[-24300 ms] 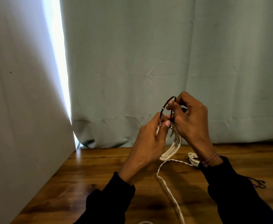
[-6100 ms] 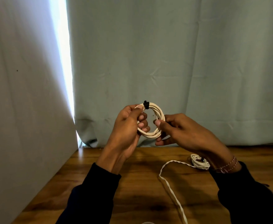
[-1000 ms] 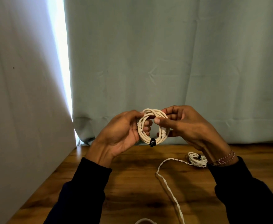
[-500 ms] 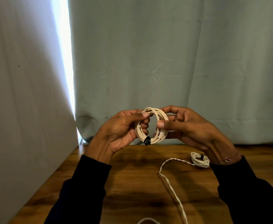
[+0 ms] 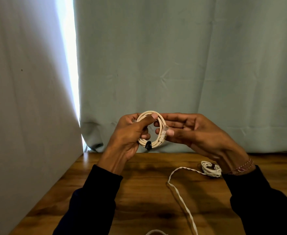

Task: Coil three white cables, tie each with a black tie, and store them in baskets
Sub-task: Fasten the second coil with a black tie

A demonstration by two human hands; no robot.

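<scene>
Head view looks down on a wooden table [image 5: 139, 192] with a pale green curtain [image 5: 173, 65] hanging behind it. Both hands hold a coil [image 5: 159, 122] of white cable up in the air above the table's far edge, in front of the curtain's hem. The coil stands nearly upright, its open ring facing the camera, a little taller than wide, so its long axis runs roughly up and down. A black tie [image 5: 148, 145] wraps the strands at the coil's bottom, just above the table's far edge.

The left hand [image 5: 131, 136] grips the coil's left side: its thumb lies across the top of the ring and its fingers curl through the middle. The right hand [image 5: 195, 133] pinches the coil's right side between thumb and fingers, at a clear plug [image 5: 165, 129] that lies along the strands and points upward. Both arms wear dark sleeves, and a thin bracelet [image 5: 242, 167] sits on the right wrist.

On the table, right of centre and partly behind the right wrist, lies a second bundle [image 5: 210, 170] of white cable with a dark tie on it. A twisted white cable [image 5: 181, 197] runs from that bundle toward the table's near edge, curving left and then down out of view. Another bit of white cable [image 5: 156, 232] shows at the near edge.
</scene>
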